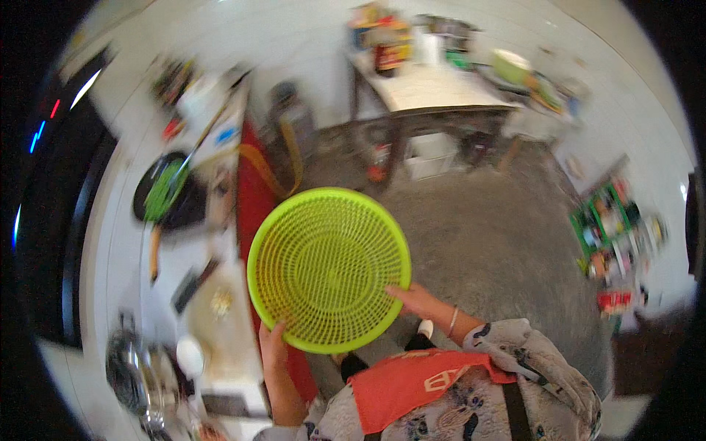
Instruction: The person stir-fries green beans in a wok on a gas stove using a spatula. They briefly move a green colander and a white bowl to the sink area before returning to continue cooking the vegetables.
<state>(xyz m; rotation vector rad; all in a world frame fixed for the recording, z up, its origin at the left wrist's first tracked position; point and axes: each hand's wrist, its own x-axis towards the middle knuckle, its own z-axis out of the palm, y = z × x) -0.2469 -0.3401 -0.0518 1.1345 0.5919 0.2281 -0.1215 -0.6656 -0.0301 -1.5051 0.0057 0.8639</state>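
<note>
- Just beyond both hands, beside the counter's [170, 259] front edge, contact unclear: a round lime-green plastic colander [329, 270], mouth up, without long axis.
- Grasped by its rim: near-left side in the left hand [273, 345], right side in the right hand [416, 298].
- Nearer the counter: the left hand.
- Left of the colander, toward the counter's far end: a wok [193, 209] with green vegetables [163, 192].

Round lime-green basket [331, 270], slotted all over, smooth solid rim. Held just below and left of frame centre, open side up, interior facing the camera.
</note>
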